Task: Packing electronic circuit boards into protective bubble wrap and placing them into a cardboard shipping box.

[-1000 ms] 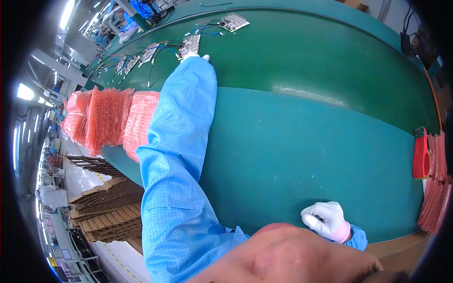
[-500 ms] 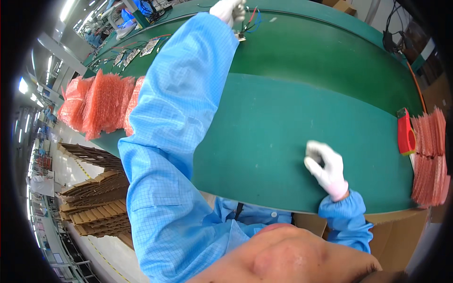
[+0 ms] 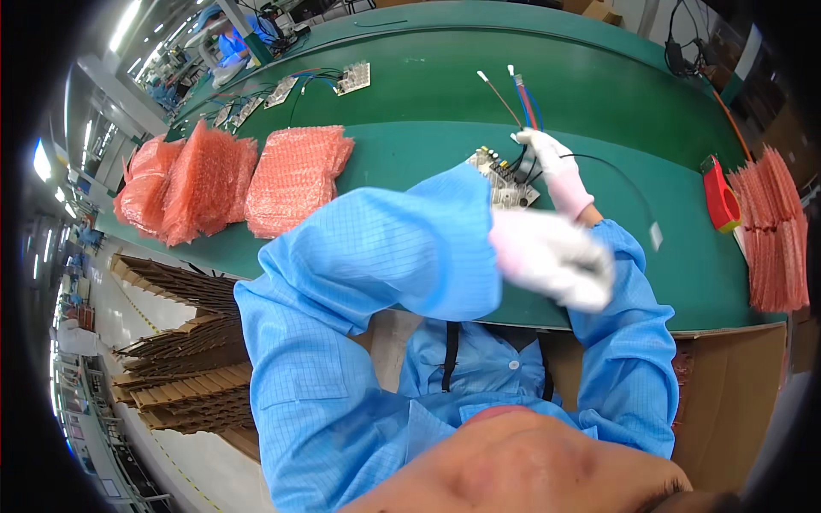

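My right hand point(image 3: 554, 169), in a white glove, is closed around the cables point(image 3: 528, 107) of a circuit board, their red, blue and black wires running out past the fingers. The pale circuit board point(image 3: 510, 186) lies on the green mat between my two arms, partly covered by my left sleeve. Nearer to me, my left hand point(image 3: 556, 258), also gloved, hovers over my right forearm. Motion smears its fingers, so whether it holds anything is unclear. One black wire ends in a white connector point(image 3: 656, 236) to the right of my right arm.
Pink bubble-wrap bags point(image 3: 299, 179) stand in stacks at the left; more pink bags point(image 3: 770, 231) are at the right beside a red tape dispenser point(image 3: 721, 197). Further wired boards point(image 3: 353, 79) lie along the far belt. Cardboard dividers point(image 3: 184, 342) are piled beside the bench.
My left hand has come back from the far belt toward me, and a wired board now lies before me. My right hand has moved away from me and closed on its cables.
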Available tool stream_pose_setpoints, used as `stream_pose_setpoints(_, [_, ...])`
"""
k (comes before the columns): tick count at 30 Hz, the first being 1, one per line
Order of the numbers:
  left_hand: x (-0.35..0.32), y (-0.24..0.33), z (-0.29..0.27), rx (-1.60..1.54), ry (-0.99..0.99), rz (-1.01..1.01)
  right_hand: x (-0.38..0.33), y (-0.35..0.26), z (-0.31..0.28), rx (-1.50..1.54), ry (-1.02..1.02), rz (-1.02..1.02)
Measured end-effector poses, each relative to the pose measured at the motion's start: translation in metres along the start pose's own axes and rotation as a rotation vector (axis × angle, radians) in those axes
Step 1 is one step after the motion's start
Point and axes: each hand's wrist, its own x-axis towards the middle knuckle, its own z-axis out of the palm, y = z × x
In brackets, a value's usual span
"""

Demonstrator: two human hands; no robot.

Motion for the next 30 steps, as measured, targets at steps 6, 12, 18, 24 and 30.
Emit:
stream_pose_setpoints(6, [-0.095,-0.041,0.019,-0.509,0.128,-0.623,-0.032,0.015,-0.042,1.178,0.279,0.712])
stream_pose_setpoints(12, [-0.119,-0.087,0.051,-1.449,0.856,-0.714,-0.023,-0.027,-0.015,1.534,0.221,0.674])
stream_pose_setpoints(18, [-0.078,-0.079,0.055,-1.743,0.844,-0.309,-0.027,-0.071,0.007,1.706,0.221,0.631])
stream_pose_setpoints(24, [-0.055,-0.069,0.055,-1.739,0.738,-0.055,-0.049,-0.053,-0.005,1.818,-0.196,0.562])
stream_pose_setpoints(30, [-0.049,-0.072,0.058,-1.638,0.752,-0.112,-0.054,-0.052,-0.013,1.602,-0.091,0.568])
